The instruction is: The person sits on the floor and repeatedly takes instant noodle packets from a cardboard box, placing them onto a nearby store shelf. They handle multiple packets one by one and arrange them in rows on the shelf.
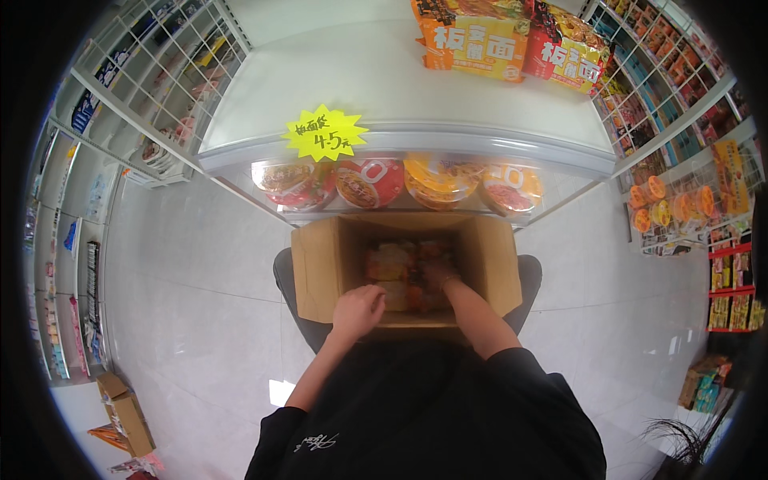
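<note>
An open cardboard box [315, 270] stands before me with its side flaps spread. Inside lie several packaged food packs [390, 264], dim and blurred. My left hand [360, 309] is at the near left edge of the box, fingers curled, with no item visible in it. Deep in the box, my right hand [440, 273] reaches among the packs; its fingers are too dark and blurred to tell whether they grip one. Beyond the box, two bags of instant noodles [477, 45] stand at the right of a white shelf [360, 78].
A yellow star-shaped price tag [324, 133] hangs on the shelf's front edge. Instant noodle bowls [369, 183] line the tier below. Wire mesh panels [174, 66] flank the shelf. A dark seat [531, 282] shows beneath the box. Another cardboard box [132, 423] lies at lower left.
</note>
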Tool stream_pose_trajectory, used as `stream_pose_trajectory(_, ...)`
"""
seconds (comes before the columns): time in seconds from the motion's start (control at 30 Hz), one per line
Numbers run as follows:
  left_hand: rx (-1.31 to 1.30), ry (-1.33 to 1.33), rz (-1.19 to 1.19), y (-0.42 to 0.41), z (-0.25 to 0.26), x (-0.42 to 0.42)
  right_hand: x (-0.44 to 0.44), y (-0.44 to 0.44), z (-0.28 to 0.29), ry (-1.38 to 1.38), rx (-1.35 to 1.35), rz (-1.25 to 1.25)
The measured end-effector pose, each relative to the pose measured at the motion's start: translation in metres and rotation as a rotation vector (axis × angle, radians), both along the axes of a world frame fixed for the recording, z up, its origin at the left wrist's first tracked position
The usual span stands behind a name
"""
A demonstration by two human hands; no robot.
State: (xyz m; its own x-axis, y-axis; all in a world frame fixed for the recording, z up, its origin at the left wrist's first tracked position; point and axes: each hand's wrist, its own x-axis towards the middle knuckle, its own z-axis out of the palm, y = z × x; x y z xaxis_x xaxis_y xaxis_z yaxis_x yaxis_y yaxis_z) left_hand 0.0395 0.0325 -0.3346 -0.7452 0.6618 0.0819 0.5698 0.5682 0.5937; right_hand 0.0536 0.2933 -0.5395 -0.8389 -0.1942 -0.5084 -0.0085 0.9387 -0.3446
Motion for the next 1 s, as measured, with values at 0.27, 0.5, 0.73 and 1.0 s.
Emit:
stream_pose_trajectory(0.27, -0.012, -0.107, 0.008, -0.001, 0.003, -0.002, -0.023, -0.007, 0.027, 0.163, -0.231, 0.111)
stream_pose_trajectory(0.5, 0.323, 0.029, -0.009, 0.031, 0.041, -0.025, -0.017, -0.012, 0.263, 0.322, -0.358, 0.005)
stream_pose_trajectory(0.73, 0.411, -0.351, -0.114, 0.044, 0.097, -0.034, 0.007, -0.006, 0.366, 0.636, -0.386, 0.064)
stream_pose_trajectory(1.0, 0.462, -0.287, -0.198, 0.049, 0.132, -0.058, 0.03, 0.024, 0.4, 0.599, -0.625, -0.227)
